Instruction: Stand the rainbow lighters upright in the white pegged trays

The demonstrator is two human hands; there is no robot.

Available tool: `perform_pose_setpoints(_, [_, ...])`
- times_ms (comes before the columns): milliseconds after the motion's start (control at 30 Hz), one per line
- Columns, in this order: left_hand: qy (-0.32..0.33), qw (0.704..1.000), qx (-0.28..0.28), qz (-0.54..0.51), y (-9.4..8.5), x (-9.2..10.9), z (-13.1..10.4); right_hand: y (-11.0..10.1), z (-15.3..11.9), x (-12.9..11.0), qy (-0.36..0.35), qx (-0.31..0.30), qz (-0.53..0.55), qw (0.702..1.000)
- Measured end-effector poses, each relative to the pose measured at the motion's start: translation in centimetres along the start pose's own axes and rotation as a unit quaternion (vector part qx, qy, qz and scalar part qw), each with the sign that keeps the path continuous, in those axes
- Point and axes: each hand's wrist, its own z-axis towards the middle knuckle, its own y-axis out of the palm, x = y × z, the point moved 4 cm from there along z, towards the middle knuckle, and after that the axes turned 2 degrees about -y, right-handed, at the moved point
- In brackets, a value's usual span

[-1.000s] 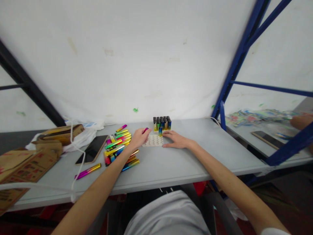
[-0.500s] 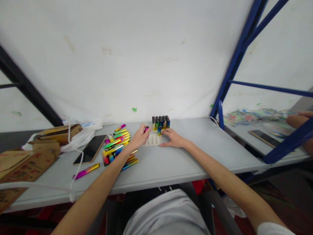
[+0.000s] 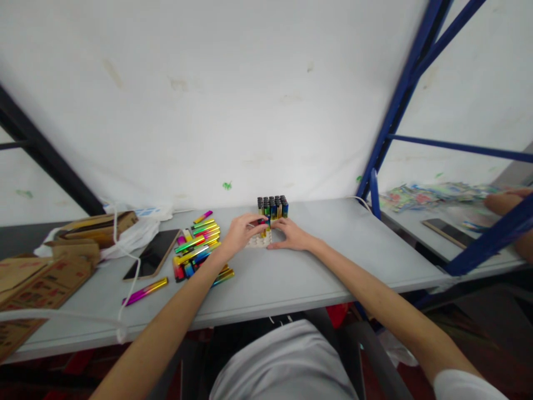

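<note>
My left hand [image 3: 240, 232] is closed, its fingertips pinching a lighter [image 3: 264, 233] with a yellow, shiny body over a white tray with round holes [image 3: 257, 243]. Part of the tray is hidden under this hand. Another lighter, blue with a dark top [image 3: 268, 221], stands upright at the tray's back right. My right hand [image 3: 293, 235] lies at the right edge of the tray, thumb and fingers spread apart, fingertips close to the blue lighter. Directly behind, a block of upright lighters with black tops [image 3: 273, 206] stands in rows.
Loose metallic-coloured lighters [image 3: 195, 253] lie piled left of my left arm. Beyond them are a phone [image 3: 153, 255], a white cable [image 3: 135, 278] and cardboard boxes [image 3: 54, 280]. A blue metal frame [image 3: 385, 122] rises at the right; another person's hand [image 3: 506, 203] shows past it.
My left hand has moved slightly right, bringing its lighter from the tray's left side to over the tray beside the blue one. My right hand has stayed at the tray's edge.
</note>
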Motion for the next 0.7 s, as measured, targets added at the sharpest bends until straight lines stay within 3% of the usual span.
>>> perform_pose_setpoints(133, [0.041, 0.998, 0.006, 0.039, 0.3, 0.0, 0.1, 0.0, 0.1, 0.1, -0.006, -0.008, -0.011, 1.000])
perform_pose_setpoints(333, [0.058, 0.994, -0.043, 0.082, 0.8, 0.6, 0.7, 0.1, 0.1, 0.0, -0.010, -0.012, -0.023, 1.000])
perform_pose_setpoints(500, [0.028, 0.994, -0.064, 0.087, 0.9, 0.6, 0.9, 0.1, 0.2, 0.0, -0.011, -0.012, -0.025, 1.000])
perform_pose_setpoints(700, [-0.029, 0.998, -0.017, 0.058, 1.6, -0.5, 1.2, 0.0, 0.2, 0.0, -0.015, -0.009, -0.021, 1.000])
